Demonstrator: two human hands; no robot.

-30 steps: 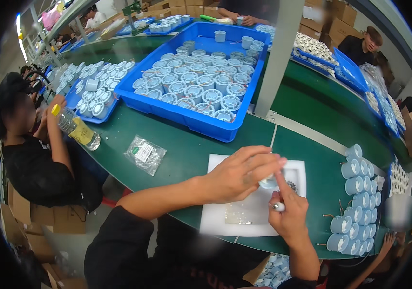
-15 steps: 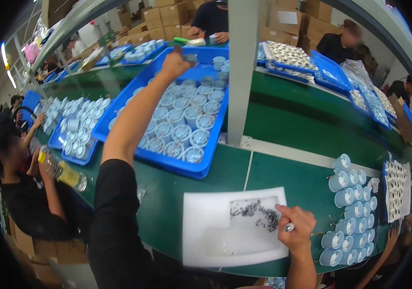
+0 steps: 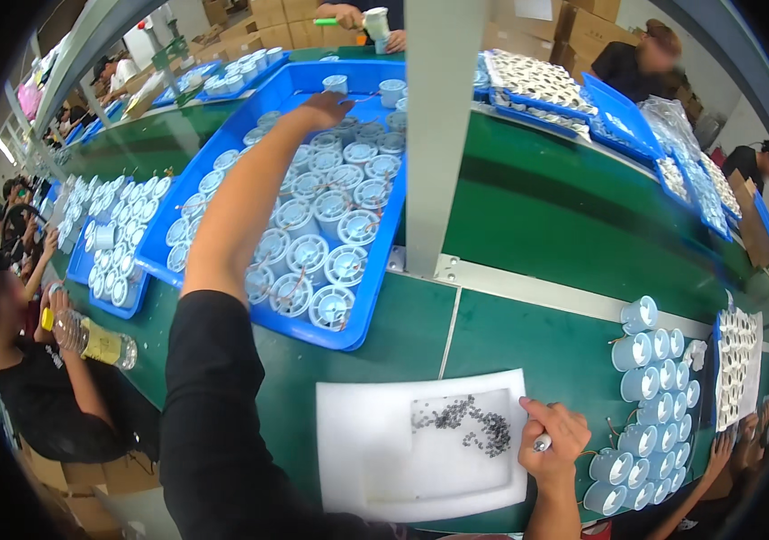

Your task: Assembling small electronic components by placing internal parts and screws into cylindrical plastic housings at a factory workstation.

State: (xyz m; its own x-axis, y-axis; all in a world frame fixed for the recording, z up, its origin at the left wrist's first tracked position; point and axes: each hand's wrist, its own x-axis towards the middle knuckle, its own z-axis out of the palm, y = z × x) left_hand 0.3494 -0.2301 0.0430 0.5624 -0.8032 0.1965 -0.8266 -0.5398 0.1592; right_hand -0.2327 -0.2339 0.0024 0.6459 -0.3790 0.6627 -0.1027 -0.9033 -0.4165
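Observation:
My left hand (image 3: 319, 110) reaches to the far part of a big blue tray (image 3: 368, 310). Its fingers look stretched out over the pale blue cup-shaped housings (image 3: 309, 254), many with thin reddish wires on top. Just beyond that hand, a single housing (image 3: 335, 84) stands upright, apart from it. My right hand (image 3: 553, 438) is closed around a slim pen-like tool (image 3: 542, 443), whose round pale end shows; the rest is hidden in the fist. It rests by the right edge of a white foam tray (image 3: 348, 450), where small dark parts (image 3: 465, 416) lie scattered in the recess.
Rows of pale blue housings (image 3: 641, 382) lie on their sides at the right. A grey post (image 3: 434, 153) rises beyond the foam tray. On the left, a person holds a yellow-capped bottle (image 3: 101, 342) near a smaller blue tray (image 3: 119, 301). Other people work across the green bench (image 3: 546, 216).
My left hand has drawn back from the far housing, which stays standing in the tray. My right hand keeps the pen-like tool beside the foam tray. The whole view has shifted slightly.

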